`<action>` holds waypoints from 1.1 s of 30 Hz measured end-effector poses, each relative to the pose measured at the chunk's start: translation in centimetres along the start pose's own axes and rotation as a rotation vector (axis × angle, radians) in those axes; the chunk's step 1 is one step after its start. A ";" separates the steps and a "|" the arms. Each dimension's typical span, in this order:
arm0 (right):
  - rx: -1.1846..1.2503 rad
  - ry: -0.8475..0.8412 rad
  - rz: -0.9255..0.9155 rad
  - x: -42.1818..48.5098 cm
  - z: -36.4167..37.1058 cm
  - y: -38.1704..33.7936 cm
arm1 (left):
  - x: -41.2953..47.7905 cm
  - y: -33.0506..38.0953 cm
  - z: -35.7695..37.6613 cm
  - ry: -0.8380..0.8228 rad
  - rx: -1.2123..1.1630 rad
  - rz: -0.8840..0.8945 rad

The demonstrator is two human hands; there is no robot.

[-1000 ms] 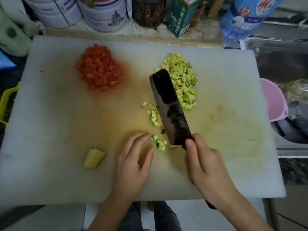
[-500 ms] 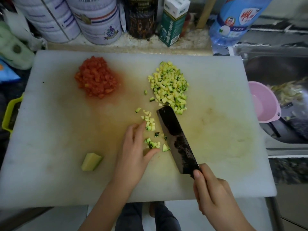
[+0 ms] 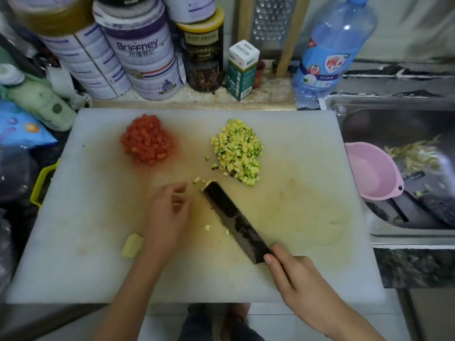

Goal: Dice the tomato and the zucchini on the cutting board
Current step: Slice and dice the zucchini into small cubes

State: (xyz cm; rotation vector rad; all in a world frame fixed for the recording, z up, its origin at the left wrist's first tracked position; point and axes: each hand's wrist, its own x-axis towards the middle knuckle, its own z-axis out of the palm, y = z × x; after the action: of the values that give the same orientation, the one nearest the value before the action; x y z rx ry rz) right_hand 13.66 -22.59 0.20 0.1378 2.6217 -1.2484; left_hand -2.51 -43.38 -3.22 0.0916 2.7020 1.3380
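A white cutting board carries everything for the task. Near its far edge, left of the middle, sits a heap of diced tomato. To the right of it, and apart from it, lies a heap of diced zucchini with a few stray cubes on its left side. The right hand has its fingers curled round the handle of a dark knife. The handle is hidden inside the fist, and only one fingertip shows at the heel of the blade. The blade slants across the middle of the board, and its tip lies among a few loose cubes, partly covering them. Whether its edge touches the board cannot be told. The left hand is just left of the blade tip, with its fingers loosely bent, a little spread and holding nothing. It is unclear whether it rests on the board or hangs above it. Its wrist covers part of an uncut zucchini piece toward the near left corner. Beyond the far edge stand tins, a carton and a water bottle, and the tins are cut off at the top of the picture. Off the right edge a pink bowl sits at a metal sink, where pale scraps are too blurred to name.
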 end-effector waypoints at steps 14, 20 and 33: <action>-0.395 -0.180 -0.264 9.7 -4.8 3.0 | -5.2 -0.5 -1.8 0.102 0.106 -0.135; -0.469 -0.141 -0.252 13.1 -6.9 2.9 | -4.4 -0.5 -1.5 0.089 0.108 -0.120; -0.284 -0.116 -0.173 9.8 -1.6 -0.2 | 3.4 0.3 0.4 0.171 0.069 -0.203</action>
State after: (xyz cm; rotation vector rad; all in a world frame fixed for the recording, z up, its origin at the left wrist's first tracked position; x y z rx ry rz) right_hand 3.89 -21.66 -1.11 -0.2084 2.7183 -0.8864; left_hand -5.80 -42.57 -3.51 -0.2966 2.8037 1.2467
